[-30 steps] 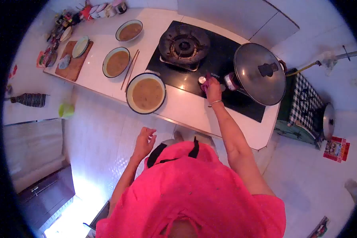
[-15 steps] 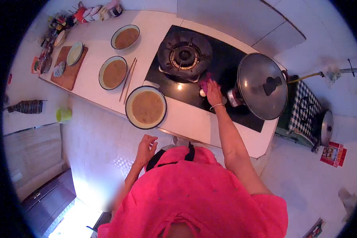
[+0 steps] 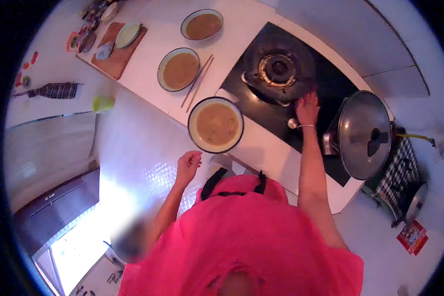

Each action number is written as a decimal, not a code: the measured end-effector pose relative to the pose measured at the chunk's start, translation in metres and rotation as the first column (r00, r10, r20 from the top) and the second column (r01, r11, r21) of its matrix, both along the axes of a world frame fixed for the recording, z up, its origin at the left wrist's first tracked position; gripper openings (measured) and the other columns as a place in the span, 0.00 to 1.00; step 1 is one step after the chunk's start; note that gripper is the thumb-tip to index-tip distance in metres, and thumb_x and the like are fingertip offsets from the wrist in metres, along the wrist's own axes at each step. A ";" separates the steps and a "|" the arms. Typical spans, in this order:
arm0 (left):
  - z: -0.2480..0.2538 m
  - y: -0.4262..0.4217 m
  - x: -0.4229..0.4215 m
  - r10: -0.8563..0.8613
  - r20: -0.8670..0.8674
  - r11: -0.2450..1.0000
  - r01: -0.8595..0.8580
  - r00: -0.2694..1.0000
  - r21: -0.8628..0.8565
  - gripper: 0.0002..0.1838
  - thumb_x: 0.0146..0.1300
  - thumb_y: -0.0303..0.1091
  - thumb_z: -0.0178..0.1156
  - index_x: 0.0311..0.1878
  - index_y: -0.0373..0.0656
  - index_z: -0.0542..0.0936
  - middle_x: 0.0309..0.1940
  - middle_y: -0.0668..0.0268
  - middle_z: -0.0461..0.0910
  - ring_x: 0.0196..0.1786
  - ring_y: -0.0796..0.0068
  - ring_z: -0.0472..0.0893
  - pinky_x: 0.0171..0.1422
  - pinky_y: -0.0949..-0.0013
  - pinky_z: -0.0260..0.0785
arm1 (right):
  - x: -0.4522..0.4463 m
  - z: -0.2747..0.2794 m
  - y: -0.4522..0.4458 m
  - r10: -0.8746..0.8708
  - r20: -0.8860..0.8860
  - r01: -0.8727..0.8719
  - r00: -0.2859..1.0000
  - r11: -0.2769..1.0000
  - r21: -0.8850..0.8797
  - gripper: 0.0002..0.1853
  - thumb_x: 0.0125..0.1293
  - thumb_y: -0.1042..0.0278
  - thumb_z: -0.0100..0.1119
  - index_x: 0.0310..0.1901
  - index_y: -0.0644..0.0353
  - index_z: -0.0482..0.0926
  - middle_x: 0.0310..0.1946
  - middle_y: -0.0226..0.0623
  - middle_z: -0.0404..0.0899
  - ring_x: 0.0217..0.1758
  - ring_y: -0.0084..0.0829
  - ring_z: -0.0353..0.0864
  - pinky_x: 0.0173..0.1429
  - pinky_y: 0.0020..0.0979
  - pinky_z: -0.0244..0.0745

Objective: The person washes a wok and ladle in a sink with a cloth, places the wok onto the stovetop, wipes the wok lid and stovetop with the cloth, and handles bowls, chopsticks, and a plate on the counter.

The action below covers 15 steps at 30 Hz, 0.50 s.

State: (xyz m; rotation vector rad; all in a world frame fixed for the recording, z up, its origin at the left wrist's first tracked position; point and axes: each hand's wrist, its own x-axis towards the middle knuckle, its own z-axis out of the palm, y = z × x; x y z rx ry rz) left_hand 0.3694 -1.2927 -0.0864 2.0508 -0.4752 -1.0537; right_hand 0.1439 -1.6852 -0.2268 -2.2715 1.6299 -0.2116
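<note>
Purple cloth (image 3: pixel 312 89), dim and mostly hidden, lies on the hob (image 3: pixel 263 108) beside the burner (image 3: pixel 278 69), at the fingertips of the flattened right hand (image 3: pixel 308 109); whether it is gripped, I cannot tell. Left of the hob, the left hand (image 3: pixel 188 166), loosely curled, holding nothing, hangs near the largest bowl (image 3: pixel 215 125).

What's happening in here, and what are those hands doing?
The person's right hand reaches onto the shiny black cooktop, near the round dark burner; anything under it is too dim to tell. The left hand hangs half-open, with nothing visible in it, near a round white bowl with a dark rim. That and two similar bowls hold brown liquid.
</note>
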 end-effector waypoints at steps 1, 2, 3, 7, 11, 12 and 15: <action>-0.008 0.004 0.012 0.051 -0.047 0.999 -0.052 0.998 -0.002 0.10 0.65 0.31 0.53 0.44 0.35 0.76 0.33 0.63 0.77 0.32 0.76 0.78 0.36 0.74 0.73 | 0.001 0.007 0.008 0.029 -0.011 -0.028 1.000 0.999 0.039 0.25 0.67 0.55 0.39 0.63 0.57 0.64 0.68 0.44 0.54 0.71 0.47 0.50 0.69 0.53 0.48; -0.014 0.008 0.022 0.102 -0.094 0.995 -0.103 0.990 -0.002 0.10 0.65 0.31 0.53 0.44 0.35 0.75 0.32 0.63 0.77 0.32 0.76 0.78 0.35 0.74 0.73 | -0.001 0.014 0.017 0.058 -0.021 -0.056 0.998 0.995 0.078 0.25 0.67 0.56 0.40 0.63 0.56 0.64 0.68 0.45 0.53 0.71 0.48 0.50 0.69 0.52 0.48; -0.015 0.010 0.030 0.144 -0.120 0.989 -0.147 0.982 -0.019 0.11 0.64 0.31 0.53 0.46 0.35 0.74 0.33 0.62 0.77 0.32 0.75 0.78 0.36 0.73 0.74 | -0.002 0.020 0.021 0.087 -0.030 -0.083 0.996 0.990 0.117 0.24 0.67 0.56 0.41 0.63 0.55 0.64 0.68 0.46 0.53 0.71 0.48 0.50 0.70 0.52 0.47; -0.024 0.004 0.049 0.238 -0.294 0.960 -0.269 0.926 -0.070 0.19 0.62 0.28 0.54 0.56 0.36 0.66 0.35 0.59 0.77 0.37 0.72 0.79 0.40 0.71 0.75 | -0.022 -0.001 0.027 0.207 0.098 -0.217 0.973 0.972 0.094 0.23 0.65 0.60 0.43 0.62 0.51 0.65 0.67 0.48 0.55 0.69 0.50 0.53 0.68 0.51 0.51; -0.030 -0.021 0.060 0.172 -0.399 0.966 -0.234 0.900 -0.111 0.24 0.60 0.24 0.53 0.60 0.39 0.62 0.35 0.58 0.78 0.39 0.71 0.80 0.42 0.69 0.76 | -0.026 -0.002 0.035 0.214 0.018 -0.214 0.977 0.977 0.011 0.19 0.63 0.65 0.45 0.56 0.56 0.70 0.65 0.48 0.58 0.66 0.51 0.57 0.67 0.42 0.57; -0.030 -0.025 0.064 0.141 -0.404 0.969 -0.209 0.904 -0.128 0.25 0.59 0.23 0.52 0.61 0.40 0.62 0.35 0.57 0.78 0.39 0.70 0.80 0.42 0.68 0.76 | -0.020 0.002 0.034 0.244 0.061 -0.245 0.968 0.970 0.003 0.19 0.63 0.65 0.45 0.56 0.56 0.69 0.65 0.48 0.57 0.66 0.51 0.57 0.67 0.43 0.57; -0.035 -0.025 0.073 0.091 -0.387 0.989 -0.129 0.918 -0.075 0.29 0.57 0.22 0.52 0.63 0.42 0.59 0.34 0.57 0.78 0.32 0.71 0.81 0.36 0.69 0.77 | -0.007 0.012 0.035 0.293 0.098 -0.294 0.951 0.956 -0.003 0.19 0.64 0.64 0.45 0.56 0.57 0.70 0.64 0.48 0.58 0.67 0.50 0.56 0.68 0.43 0.55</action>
